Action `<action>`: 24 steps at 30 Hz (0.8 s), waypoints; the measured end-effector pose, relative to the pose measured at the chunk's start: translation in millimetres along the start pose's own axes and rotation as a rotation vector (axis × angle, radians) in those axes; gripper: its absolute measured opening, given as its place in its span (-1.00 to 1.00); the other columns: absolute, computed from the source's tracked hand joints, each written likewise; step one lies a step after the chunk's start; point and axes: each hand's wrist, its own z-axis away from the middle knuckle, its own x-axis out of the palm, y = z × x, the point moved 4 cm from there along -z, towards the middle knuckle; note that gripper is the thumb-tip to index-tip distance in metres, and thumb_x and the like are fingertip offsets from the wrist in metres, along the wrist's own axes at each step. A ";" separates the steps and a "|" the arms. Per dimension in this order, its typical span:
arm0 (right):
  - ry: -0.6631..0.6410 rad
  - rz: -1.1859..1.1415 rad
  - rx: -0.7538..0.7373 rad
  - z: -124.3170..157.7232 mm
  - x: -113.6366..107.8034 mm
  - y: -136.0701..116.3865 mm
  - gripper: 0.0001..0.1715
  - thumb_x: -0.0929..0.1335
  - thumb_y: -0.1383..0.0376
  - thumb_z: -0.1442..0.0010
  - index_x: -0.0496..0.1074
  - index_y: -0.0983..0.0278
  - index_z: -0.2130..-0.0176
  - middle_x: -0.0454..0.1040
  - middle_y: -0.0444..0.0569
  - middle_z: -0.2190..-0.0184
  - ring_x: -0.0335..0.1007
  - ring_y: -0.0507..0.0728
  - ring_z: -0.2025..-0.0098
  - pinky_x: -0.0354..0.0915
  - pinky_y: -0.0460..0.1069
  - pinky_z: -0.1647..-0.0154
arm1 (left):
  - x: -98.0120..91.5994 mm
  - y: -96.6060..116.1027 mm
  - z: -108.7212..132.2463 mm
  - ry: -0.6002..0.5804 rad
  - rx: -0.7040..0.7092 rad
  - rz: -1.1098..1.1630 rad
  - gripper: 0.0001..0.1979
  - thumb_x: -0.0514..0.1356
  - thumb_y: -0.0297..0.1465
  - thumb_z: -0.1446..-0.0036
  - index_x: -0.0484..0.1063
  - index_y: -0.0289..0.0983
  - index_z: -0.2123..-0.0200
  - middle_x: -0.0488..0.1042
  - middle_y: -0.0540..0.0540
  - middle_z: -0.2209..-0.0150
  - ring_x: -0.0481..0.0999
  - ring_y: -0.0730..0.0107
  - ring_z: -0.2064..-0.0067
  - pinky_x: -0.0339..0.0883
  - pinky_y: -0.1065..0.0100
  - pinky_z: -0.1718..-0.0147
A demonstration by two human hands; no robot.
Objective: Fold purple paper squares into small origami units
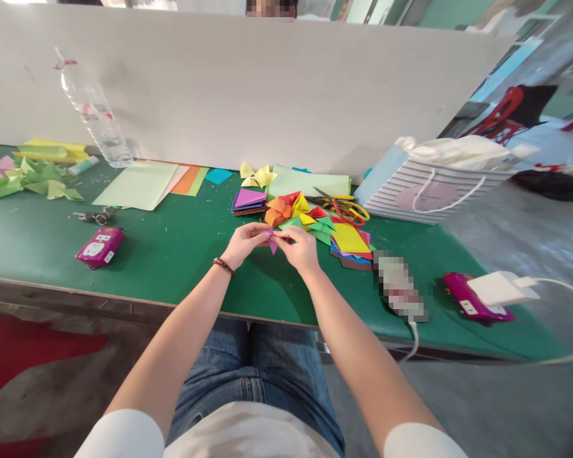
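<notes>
Between my two hands is a small piece of folded purple paper [273, 244], its pointed end hanging down. My left hand [244, 243] pinches it from one side, with a dark bead bracelet on that wrist. From the other side my right hand [298, 247] pinches it too; the fingers cover much of the paper. Just beyond my hands lie folded orange paper pieces [277, 211], with yellow, red and green ones beside them. A stack of purple paper squares [249, 200] sits behind my left hand. Right of my right hand is a pile of coloured sheets with yellow paper [351, 238] on top.
Scissors [348, 208] lie behind the folded pieces. A striped paper bag [410, 187], a phone-like blurred object [398, 286] and a purple socket block [477, 298] are at right. At left stand a plastic bottle [93, 111] and another socket block [100, 247]. A white partition [267, 89] rises behind.
</notes>
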 end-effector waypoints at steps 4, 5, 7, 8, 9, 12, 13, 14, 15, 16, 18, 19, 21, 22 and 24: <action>0.002 0.026 -0.007 -0.1 0.1 0.2 -0.77 0.38 0.10 -0.17 0.54 0.17 0.41 0.51 -0.04 0.45 0.42 0.14 0.36 0.35 0.05 0.27 | 0.1 2.7 -0.3 0.030 0.061 -0.068 -0.62 0.44 -0.22 0.15 0.53 -0.35 0.30 0.58 -0.13 0.28 0.58 0.34 0.26 0.47 0.24 0.16; 0.005 0.029 -0.007 -0.4 -0.4 -0.8 -0.77 0.38 0.11 -0.17 0.54 0.17 0.39 0.51 -0.04 0.44 0.42 0.14 0.36 0.35 0.05 0.28 | -0.4 3.6 -0.4 0.039 0.075 -0.082 -0.62 0.44 -0.23 0.15 0.53 -0.35 0.31 0.58 -0.14 0.27 0.58 0.33 0.25 0.47 0.23 0.15; 0.008 0.029 -0.010 -0.9 -1.9 -4.1 -0.79 0.38 0.11 -0.17 0.54 0.18 0.36 0.52 -0.03 0.42 0.42 0.14 0.35 0.36 0.04 0.30 | -2.0 5.2 -0.9 0.057 0.101 -0.102 -0.63 0.42 -0.22 0.13 0.53 -0.35 0.30 0.59 -0.15 0.27 0.58 0.31 0.23 0.47 0.21 0.13; 0.008 0.026 -0.013 -1.2 -2.7 -6.1 -0.80 0.38 0.12 -0.17 0.54 0.18 0.33 0.53 -0.03 0.40 0.43 0.14 0.34 0.36 0.04 0.30 | -2.9 5.8 -1.2 0.065 0.112 -0.111 -0.63 0.42 -0.21 0.12 0.53 -0.35 0.30 0.59 -0.15 0.27 0.58 0.30 0.22 0.46 0.20 0.12; 0.008 0.022 -0.016 -1.4 -3.5 -8.1 -0.80 0.38 0.13 -0.17 0.54 0.18 0.31 0.54 -0.03 0.38 0.43 0.14 0.33 0.36 0.03 0.30 | -3.8 6.4 -1.5 0.072 0.122 -0.119 -0.63 0.41 -0.20 0.11 0.53 -0.35 0.30 0.59 -0.15 0.27 0.58 0.29 0.21 0.46 0.20 0.12; 0.014 0.015 -0.018 -1.7 -5.2 -11.3 -0.81 0.37 0.16 -0.19 0.53 0.19 0.27 0.55 -0.02 0.34 0.45 0.14 0.30 0.37 0.03 0.27 | -5.5 7.4 -2.1 0.081 0.145 -0.140 -0.62 0.40 -0.17 0.11 0.54 -0.34 0.30 0.60 -0.16 0.26 0.58 0.27 0.20 0.46 0.19 0.13; 0.015 0.014 -0.016 -1.6 -5.4 -11.2 -0.81 0.36 0.16 -0.19 0.53 0.19 0.28 0.55 -0.02 0.34 0.45 0.14 0.30 0.37 0.04 0.27 | -5.6 7.6 -2.1 0.081 0.151 -0.148 -0.62 0.40 -0.17 0.11 0.54 -0.34 0.31 0.60 -0.16 0.26 0.58 0.27 0.21 0.46 0.19 0.14; 0.015 0.014 -0.015 -1.6 -5.3 -10.4 -0.82 0.36 0.16 -0.19 0.53 0.19 0.29 0.55 -0.02 0.35 0.45 0.14 0.31 0.37 0.04 0.27 | -5.6 7.8 -2.1 0.080 0.156 -0.157 -0.62 0.40 -0.16 0.11 0.54 -0.33 0.31 0.60 -0.16 0.26 0.58 0.27 0.21 0.46 0.20 0.14; 0.012 0.012 -0.015 -1.5 -5.0 -9.2 -0.82 0.36 0.16 -0.19 0.52 0.19 0.31 0.55 -0.03 0.36 0.45 0.14 0.31 0.37 0.04 0.26 | -5.5 7.9 -2.1 0.078 0.161 -0.168 -0.61 0.40 -0.15 0.11 0.54 -0.33 0.31 0.60 -0.15 0.26 0.58 0.27 0.21 0.46 0.20 0.15; 0.009 0.010 -0.015 -1.4 -4.6 -7.8 -0.81 0.36 0.15 -0.19 0.52 0.19 0.33 0.55 -0.03 0.38 0.45 0.14 0.31 0.37 0.05 0.24 | -5.4 8.0 -2.2 0.076 0.165 -0.180 -0.61 0.40 -0.14 0.11 0.54 -0.33 0.32 0.60 -0.15 0.27 0.58 0.28 0.22 0.46 0.21 0.15; 0.001 0.004 -0.016 -1.3 -3.5 -4.9 -0.80 0.35 0.14 -0.20 0.51 0.18 0.36 0.54 -0.03 0.39 0.45 0.14 0.31 0.37 0.05 0.22 | -5.3 8.0 -2.5 0.073 0.175 -0.209 -0.62 0.39 -0.13 0.11 0.55 -0.32 0.33 0.59 -0.14 0.28 0.57 0.29 0.24 0.46 0.22 0.17; -0.002 0.002 -0.016 -1.3 -3.0 -3.7 -0.79 0.35 0.14 -0.20 0.50 0.18 0.37 0.54 -0.03 0.40 0.45 0.14 0.31 0.37 0.05 0.22 | -5.5 8.1 -2.8 0.072 0.182 -0.228 -0.63 0.39 -0.13 0.10 0.55 -0.31 0.33 0.59 -0.13 0.30 0.56 0.30 0.25 0.46 0.23 0.18; -0.006 0.001 -0.011 -1.2 -2.2 -2.1 -0.78 0.35 0.13 -0.20 0.50 0.18 0.38 0.54 -0.03 0.40 0.45 0.15 0.31 0.37 0.05 0.22 | -6.5 8.7 -3.3 0.077 0.202 -0.271 -0.65 0.38 -0.13 0.09 0.57 -0.30 0.35 0.56 -0.11 0.32 0.55 0.32 0.27 0.44 0.26 0.21; -0.008 0.003 -0.008 -1.2 -1.9 -1.6 -0.77 0.35 0.13 -0.20 0.49 0.18 0.39 0.54 -0.03 0.41 0.45 0.15 0.31 0.36 0.05 0.23 | -7.3 9.4 -3.5 0.086 0.217 -0.297 -0.67 0.38 -0.14 0.09 0.57 -0.28 0.36 0.55 -0.10 0.33 0.53 0.33 0.26 0.43 0.28 0.23; -0.012 0.009 0.001 -1.1 -1.3 -1.1 -0.77 0.35 0.12 -0.20 0.49 0.18 0.40 0.53 -0.04 0.42 0.45 0.15 0.32 0.36 0.05 0.25 | -9.1 11.7 -3.4 0.118 0.251 -0.354 -0.73 0.39 -0.18 0.08 0.59 -0.25 0.39 0.50 -0.09 0.30 0.50 0.33 0.22 0.40 0.34 0.26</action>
